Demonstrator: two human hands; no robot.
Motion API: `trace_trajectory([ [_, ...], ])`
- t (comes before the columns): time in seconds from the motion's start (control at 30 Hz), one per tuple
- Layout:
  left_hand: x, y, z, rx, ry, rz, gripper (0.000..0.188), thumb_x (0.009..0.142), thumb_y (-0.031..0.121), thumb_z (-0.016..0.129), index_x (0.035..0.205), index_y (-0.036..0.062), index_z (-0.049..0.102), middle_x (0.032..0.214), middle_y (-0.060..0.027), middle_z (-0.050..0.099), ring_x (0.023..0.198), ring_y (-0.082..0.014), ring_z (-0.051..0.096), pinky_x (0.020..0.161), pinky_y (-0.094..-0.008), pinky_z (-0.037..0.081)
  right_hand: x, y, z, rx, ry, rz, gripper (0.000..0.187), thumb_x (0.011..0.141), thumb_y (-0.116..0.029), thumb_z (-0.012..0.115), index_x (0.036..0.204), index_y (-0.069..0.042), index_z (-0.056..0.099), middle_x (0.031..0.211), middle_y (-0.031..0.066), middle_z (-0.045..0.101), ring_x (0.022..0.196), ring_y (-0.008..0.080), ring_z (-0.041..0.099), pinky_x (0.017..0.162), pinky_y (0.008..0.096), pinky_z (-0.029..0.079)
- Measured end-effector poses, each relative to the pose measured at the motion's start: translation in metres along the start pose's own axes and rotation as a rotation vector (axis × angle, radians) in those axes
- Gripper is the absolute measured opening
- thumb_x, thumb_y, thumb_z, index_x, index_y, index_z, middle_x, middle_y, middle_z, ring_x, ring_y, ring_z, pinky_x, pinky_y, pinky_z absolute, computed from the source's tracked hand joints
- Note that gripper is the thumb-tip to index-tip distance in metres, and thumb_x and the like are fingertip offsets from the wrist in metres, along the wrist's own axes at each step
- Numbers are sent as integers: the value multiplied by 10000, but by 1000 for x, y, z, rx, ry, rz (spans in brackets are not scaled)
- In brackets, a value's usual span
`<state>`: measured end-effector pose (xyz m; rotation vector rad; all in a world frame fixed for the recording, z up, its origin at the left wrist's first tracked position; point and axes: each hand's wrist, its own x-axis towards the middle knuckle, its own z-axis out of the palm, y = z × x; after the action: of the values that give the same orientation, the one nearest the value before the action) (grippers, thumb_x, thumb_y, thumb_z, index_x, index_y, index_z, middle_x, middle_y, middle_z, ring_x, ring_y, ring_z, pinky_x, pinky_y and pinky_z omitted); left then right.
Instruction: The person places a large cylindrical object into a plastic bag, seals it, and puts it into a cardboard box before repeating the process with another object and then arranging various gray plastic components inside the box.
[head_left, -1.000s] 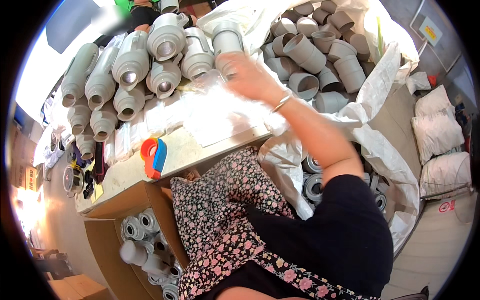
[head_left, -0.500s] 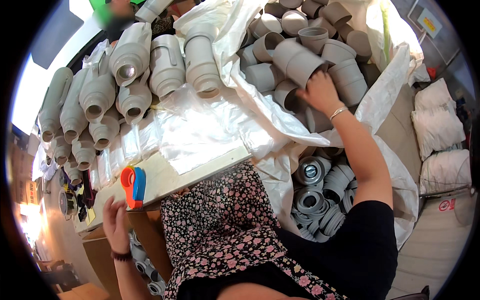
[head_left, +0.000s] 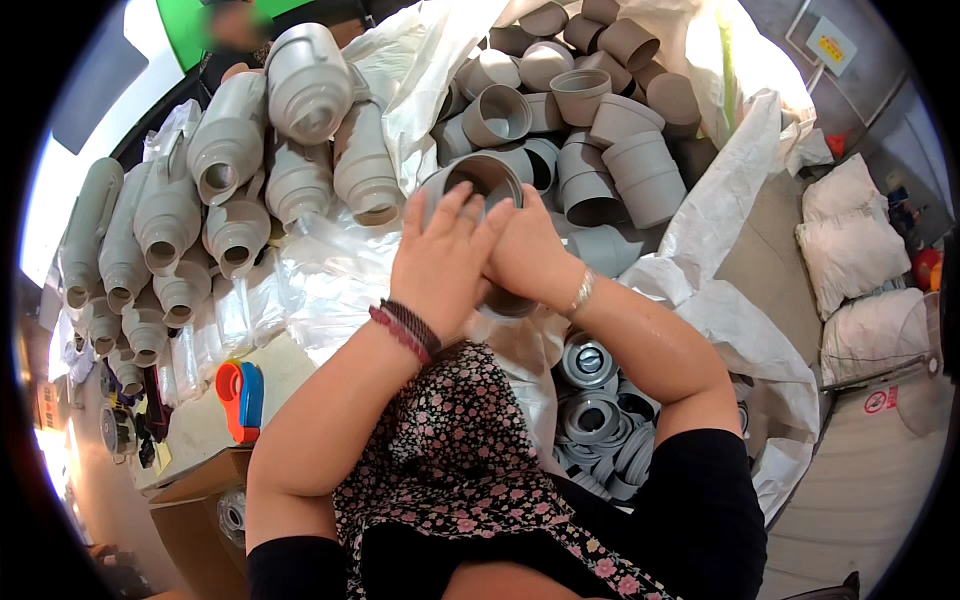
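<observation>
A beige-grey plastic cup [head_left: 497,178], open-mouthed and cylindrical, is between my two hands in front of me. My left hand [head_left: 437,255] lies across its near side with the fingers a little spread on the wall. Close against it, my right hand [head_left: 533,250] is wrapped round the cup's right side, partly covered by the left. A round, similarly coloured end [head_left: 508,303] shows below the hands; I cannot tell whether it belongs to the same cup. Many similar cups [head_left: 640,170] fill a white sack [head_left: 745,175] just beyond.
Grey flasks with handles [head_left: 230,135] are stacked at the left on clear plastic bags. Orange and blue tape rings [head_left: 240,400] sit on the table edge [head_left: 190,440]. Grey ring-shaped parts [head_left: 595,420] lie below right, a cardboard box [head_left: 200,530] lower left. Another person is at the top left.
My right hand has come out of the sack towards me with a cup. My left hand has risen from beside the tape rings to meet it. The view has shifted slightly.
</observation>
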<state>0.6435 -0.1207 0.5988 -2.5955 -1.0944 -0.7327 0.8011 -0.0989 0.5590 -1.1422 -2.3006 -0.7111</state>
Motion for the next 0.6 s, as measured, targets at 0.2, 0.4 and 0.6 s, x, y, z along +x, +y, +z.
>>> trace_trajectory([
  [0.2, 0, -6, 35, -6, -99, -196, 478, 669, 211, 727, 1130, 173, 605, 996, -4, 657, 1234, -220, 451, 1064, -649, 83, 3, 21, -8, 130, -362, -54, 100, 736, -208, 629, 735, -110, 650, 722, 83, 658, 744, 240, 637, 730, 380, 499],
  [0.4, -16, -26, 65, 15, -98, -287, 115, 686, 203, 686, 794, 162, 694, 869, 7, 667, 1170, -213, 491, 1070, -647, 68, 53, 38, -47, 337, -5, -32, 240, 707, -142, 671, 943, -98, 666, 1060, 94, 625, 936, 286, 587, 794, 406, 488],
  [0.6, -37, -45, 63, -360, 207, -288, 123, 671, 145, 666, 788, 142, 703, 831, 10, 665, 1090, -231, 521, 1068, -586, 169, 71, 188, -46, -489, -489, 417, 532, 768, -342, 654, 1270, -233, 512, 1273, 87, 511, 1010, 281, 613, 898, 509, 416],
])
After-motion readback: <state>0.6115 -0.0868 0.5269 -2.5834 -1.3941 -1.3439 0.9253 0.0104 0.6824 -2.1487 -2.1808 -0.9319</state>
